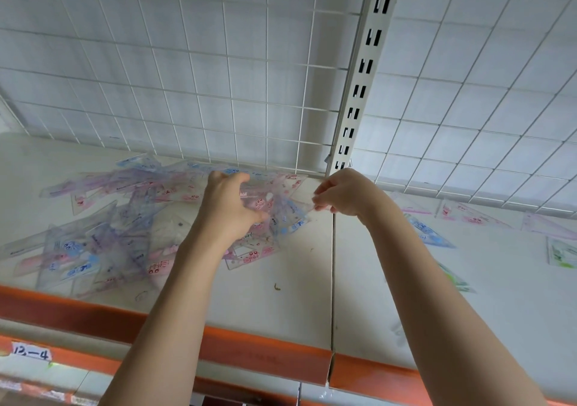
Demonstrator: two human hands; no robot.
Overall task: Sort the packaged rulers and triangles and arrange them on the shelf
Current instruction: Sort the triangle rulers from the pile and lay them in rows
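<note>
Head view: the left hand [232, 209] is gripping a packaged triangle [274, 209] atop the pile [125, 218] — its long axis running rightward to the right hand [340, 193], which is pinching its tip.

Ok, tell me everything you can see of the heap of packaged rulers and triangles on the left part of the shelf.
The heap is a loose, overlapping jumble of flat see-through plastic rulers and triangles with pink, blue and purple print. It lies on the white shelf, reaching back to the wire grid. Pieces point every way, unsorted. The left hand grips pieces at its right end; the right hand pinches a piece's tip there.
</note>
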